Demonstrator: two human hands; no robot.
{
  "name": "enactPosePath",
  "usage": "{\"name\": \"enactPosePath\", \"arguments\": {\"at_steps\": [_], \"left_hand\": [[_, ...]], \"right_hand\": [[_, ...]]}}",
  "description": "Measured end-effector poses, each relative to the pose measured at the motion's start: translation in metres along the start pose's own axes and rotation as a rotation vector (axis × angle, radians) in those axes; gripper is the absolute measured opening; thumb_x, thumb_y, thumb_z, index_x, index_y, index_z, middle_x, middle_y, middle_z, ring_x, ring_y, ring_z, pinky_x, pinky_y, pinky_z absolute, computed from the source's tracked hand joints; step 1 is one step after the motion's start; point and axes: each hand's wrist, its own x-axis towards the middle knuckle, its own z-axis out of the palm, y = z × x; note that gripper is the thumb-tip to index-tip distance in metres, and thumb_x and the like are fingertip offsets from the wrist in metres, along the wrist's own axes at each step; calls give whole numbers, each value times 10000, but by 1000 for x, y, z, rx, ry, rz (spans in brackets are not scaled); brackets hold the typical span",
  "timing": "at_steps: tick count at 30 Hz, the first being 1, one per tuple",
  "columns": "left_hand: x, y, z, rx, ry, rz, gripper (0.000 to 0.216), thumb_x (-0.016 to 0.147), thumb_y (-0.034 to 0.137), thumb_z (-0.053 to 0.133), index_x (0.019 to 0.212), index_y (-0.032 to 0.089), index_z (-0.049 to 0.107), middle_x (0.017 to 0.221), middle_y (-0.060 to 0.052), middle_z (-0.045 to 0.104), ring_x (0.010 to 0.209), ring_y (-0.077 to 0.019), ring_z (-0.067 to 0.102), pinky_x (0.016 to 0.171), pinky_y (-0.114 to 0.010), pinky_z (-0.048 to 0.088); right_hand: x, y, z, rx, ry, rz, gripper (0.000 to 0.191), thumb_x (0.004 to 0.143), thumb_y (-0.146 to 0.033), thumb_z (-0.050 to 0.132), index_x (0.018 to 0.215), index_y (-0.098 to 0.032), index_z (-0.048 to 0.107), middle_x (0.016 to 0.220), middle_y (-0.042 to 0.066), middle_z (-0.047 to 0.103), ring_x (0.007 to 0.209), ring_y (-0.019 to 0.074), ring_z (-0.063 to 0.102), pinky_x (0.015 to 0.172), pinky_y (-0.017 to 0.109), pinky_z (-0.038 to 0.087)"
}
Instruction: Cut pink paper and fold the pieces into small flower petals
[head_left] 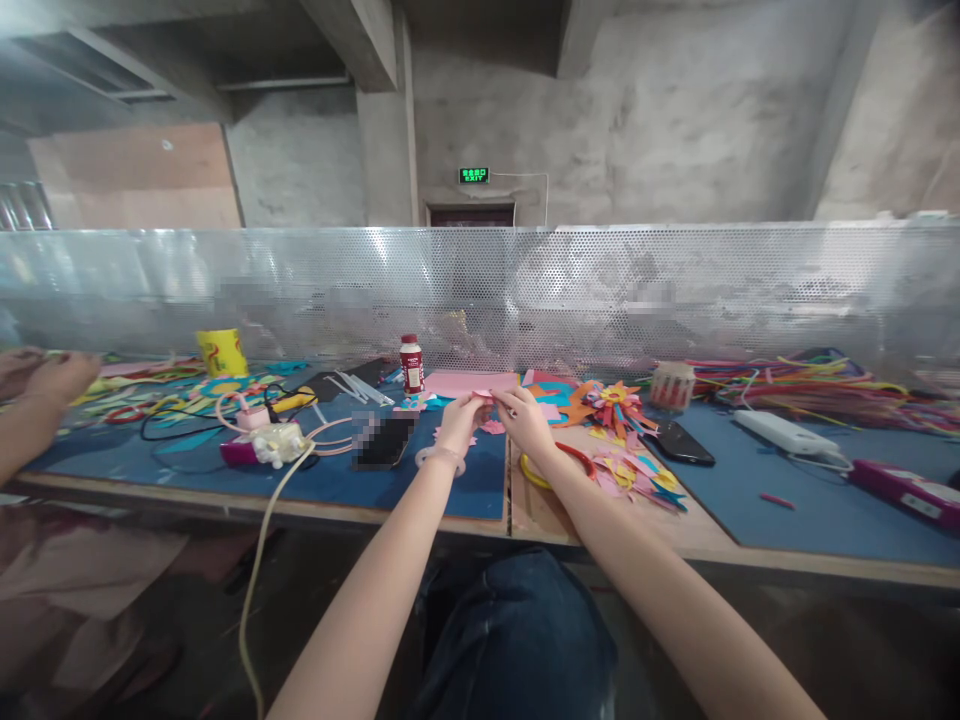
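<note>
Above the middle of the table, my left hand (463,422) and my right hand (525,418) meet, each pinching a small piece of pink paper (486,394) between the fingertips. Most of that piece is hidden by the fingers. Behind my hands lies a larger pink sheet (450,383). Pink cut pieces (493,427) rest on the blue mat under them. Beneath my right forearm are scissors with red and yellow handles (582,460), partly covered. To the right sits an orange, red and yellow paper flower (613,405), with a pile of paper scraps (637,475) in front of it.
A red and white bottle (411,364) stands behind a dark phone (386,442). Power strips (268,446) with cables lie at left; another phone (682,442) and a white adapter (784,432) at right. A perforated metal screen (330,265) borders the back. Another person's hands (56,378) work far left.
</note>
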Motion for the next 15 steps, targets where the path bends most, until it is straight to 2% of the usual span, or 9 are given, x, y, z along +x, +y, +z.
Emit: {"name": "enactPosePath", "arguments": {"at_steps": [12,15], "left_hand": [[2,-2,-4,53,-17,24,186,597,256,648,721,123,607,653,-31,633,619,-129,595,640,-259,445],[2,-2,-4,95,-26,49,184,615,250,637,745,123,610,688,-37,636,642,-139,596,637,-259,449]], "right_hand": [[-1,4,0,104,-25,27,289,795,-175,447,1014,-171,637,817,64,608,721,159,549,695,269,449],[0,0,0,148,-39,96,281,778,-211,475,1010,-170,629,819,67,618,703,162,555,686,284,453]]}}
